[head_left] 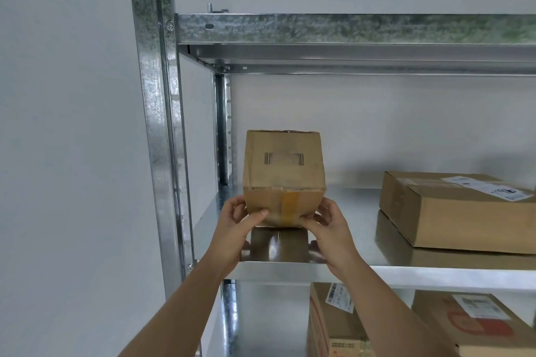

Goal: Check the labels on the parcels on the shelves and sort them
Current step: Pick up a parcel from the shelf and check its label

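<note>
small cardboard parcel (282, 180) at centre, tilted on the metal shelf (348, 211) (printed barcode marks faintly visible). left hand (240, 222) grips its lower corner at 8 o'clock; right hand (324, 224) grips at 4 o'clock. flat parcel (452, 211) at 3 o'clock.

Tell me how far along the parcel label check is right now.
Nothing shows as finished. In hand: the left hand and right hand grip a small cardboard box, tilted on the middle shelf. Left: the flat box beside it and two labelled parcels below.
</note>
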